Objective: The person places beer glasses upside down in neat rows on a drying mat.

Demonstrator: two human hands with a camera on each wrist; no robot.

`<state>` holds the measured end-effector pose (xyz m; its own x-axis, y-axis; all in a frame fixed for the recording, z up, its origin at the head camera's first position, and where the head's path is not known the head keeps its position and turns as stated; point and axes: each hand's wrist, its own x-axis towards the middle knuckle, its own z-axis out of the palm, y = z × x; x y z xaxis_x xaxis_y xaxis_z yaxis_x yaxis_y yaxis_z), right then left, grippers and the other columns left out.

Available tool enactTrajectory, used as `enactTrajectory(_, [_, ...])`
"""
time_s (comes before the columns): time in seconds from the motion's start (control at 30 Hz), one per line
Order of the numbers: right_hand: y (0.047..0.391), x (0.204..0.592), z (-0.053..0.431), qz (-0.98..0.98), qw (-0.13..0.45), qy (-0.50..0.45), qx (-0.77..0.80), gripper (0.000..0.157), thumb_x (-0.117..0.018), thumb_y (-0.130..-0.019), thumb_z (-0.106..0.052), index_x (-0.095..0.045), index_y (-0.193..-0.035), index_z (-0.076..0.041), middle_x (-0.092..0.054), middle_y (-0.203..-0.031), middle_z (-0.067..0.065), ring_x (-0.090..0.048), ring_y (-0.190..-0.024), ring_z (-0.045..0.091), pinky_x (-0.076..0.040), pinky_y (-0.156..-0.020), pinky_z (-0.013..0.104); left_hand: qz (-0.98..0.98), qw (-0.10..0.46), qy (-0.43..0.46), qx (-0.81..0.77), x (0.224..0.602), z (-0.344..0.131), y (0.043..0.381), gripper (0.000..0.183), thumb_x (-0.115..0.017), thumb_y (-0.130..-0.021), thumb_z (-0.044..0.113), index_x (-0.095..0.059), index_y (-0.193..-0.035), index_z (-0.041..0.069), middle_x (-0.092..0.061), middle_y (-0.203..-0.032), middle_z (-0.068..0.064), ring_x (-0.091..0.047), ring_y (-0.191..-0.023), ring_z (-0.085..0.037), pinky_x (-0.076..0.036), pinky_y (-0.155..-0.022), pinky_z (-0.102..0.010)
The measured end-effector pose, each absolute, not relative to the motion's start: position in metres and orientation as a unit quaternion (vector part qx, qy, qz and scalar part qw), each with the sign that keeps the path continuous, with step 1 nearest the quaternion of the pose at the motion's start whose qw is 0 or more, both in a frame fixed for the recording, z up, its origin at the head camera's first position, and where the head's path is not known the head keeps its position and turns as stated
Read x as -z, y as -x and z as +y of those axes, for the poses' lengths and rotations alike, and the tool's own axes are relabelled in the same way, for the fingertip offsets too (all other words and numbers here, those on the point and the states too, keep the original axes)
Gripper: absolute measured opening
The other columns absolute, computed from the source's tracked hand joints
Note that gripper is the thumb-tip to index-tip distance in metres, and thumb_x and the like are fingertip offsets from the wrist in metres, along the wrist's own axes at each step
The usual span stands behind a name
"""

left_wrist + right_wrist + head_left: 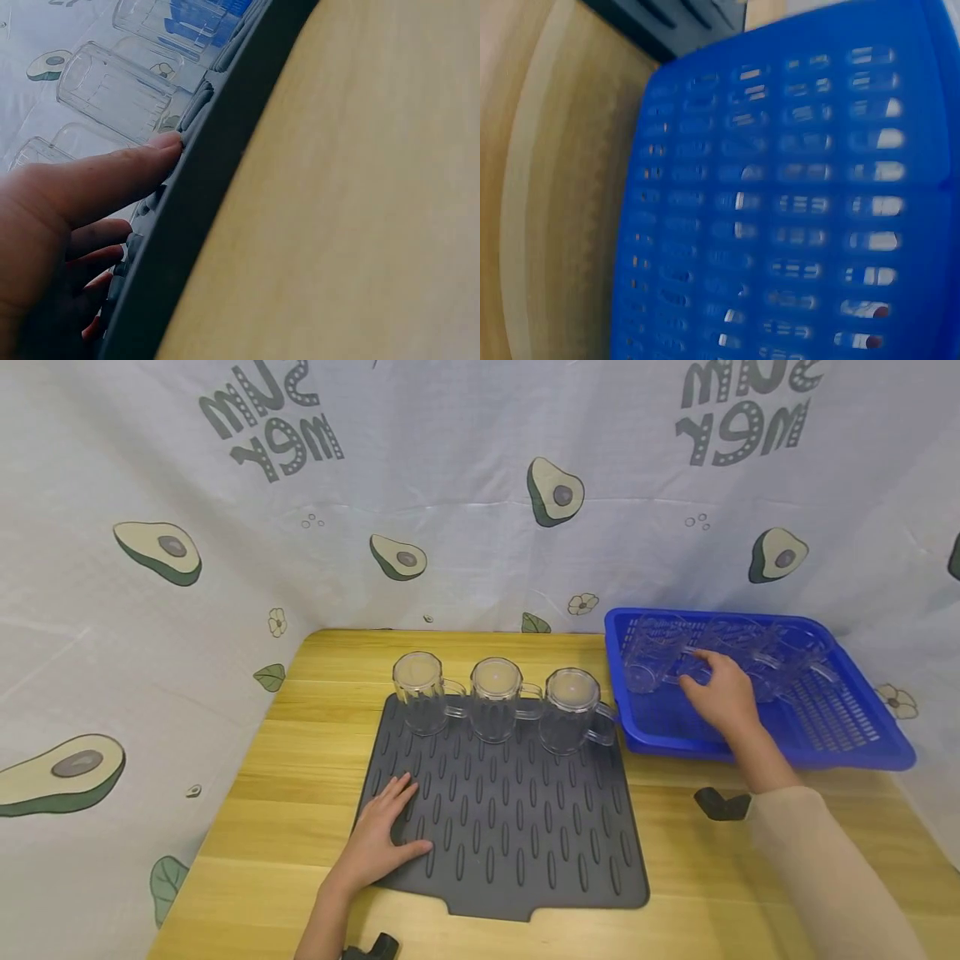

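Note:
My left hand (377,839) rests on the left edge of a dark grey ribbed drying mat (510,827), fingers spread; the left wrist view shows its thumb (142,161) extended on the mat. Along the mat's far edge, three clear glass mugs stand upside down: a left mug (422,693), a middle mug (495,700) and a right mug (567,710), handles to the right. Over a blue plastic basket (652,743), my right hand (723,693) reaches in, thumb and fingers parted beside the handle of a clear mug (648,652).
More clear mugs (795,652) lie in the right part of the basket, which stands at the table's back right. A small black object (722,804) lies before it, another (372,947) at the front edge. Behind the wooden table (292,793) hangs an avocado-print cloth (465,468).

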<state>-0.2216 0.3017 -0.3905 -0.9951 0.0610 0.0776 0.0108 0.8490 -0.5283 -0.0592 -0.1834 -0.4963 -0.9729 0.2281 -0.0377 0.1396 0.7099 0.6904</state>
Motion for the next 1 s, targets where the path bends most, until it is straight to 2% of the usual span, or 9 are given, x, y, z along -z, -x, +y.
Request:
enactTrajectory(0.27, [0.232,0.39,0.312,-0.963,0.015,0.02,-0.267,0.064,-0.05,-0.098,-0.023,-0.026,-0.147,0.012,-0.025,-0.146,0.04,-0.022,-0.131,0.059,-0.024,-0.102,0.07,0.924,0.06,-0.096,-0.364,0.497,-0.182,0.059,0.089,-0.081,-0.077,0.045,-0.043,-0.147,0.005,-0.03,-0.157,-0.011,-0.018,-0.146,-0.034,-0.014,-0.113,-0.063])
enactTrajectory(0.73, [0.239,0.392,0.317,-0.965,0.021,0.022,-0.26,0.064,-0.052,-0.097,-0.018,-0.027,-0.144,0.016,-0.027,-0.142,0.042,-0.023,-0.13,0.06,-0.023,-0.103,0.069,0.923,0.049,-0.101,-0.368,0.497,-0.18,0.058,0.088,-0.081,-0.076,0.044,-0.044,-0.146,0.005,-0.03,-0.157,-0.012,-0.019,-0.146,-0.035,-0.014,-0.112,-0.063])
enactTrajectory(1.0, [0.24,0.392,0.316,-0.967,0.03,0.024,-0.253,0.062,-0.053,-0.096,-0.016,-0.03,-0.142,0.017,-0.03,-0.138,0.044,-0.028,-0.126,0.061,-0.027,-0.1,0.07,0.922,0.047,-0.102,-0.371,0.497,-0.181,0.057,0.088,-0.08,-0.076,0.044,-0.044,-0.147,0.006,-0.03,-0.157,-0.012,-0.019,-0.146,-0.035,-0.014,-0.112,-0.063])
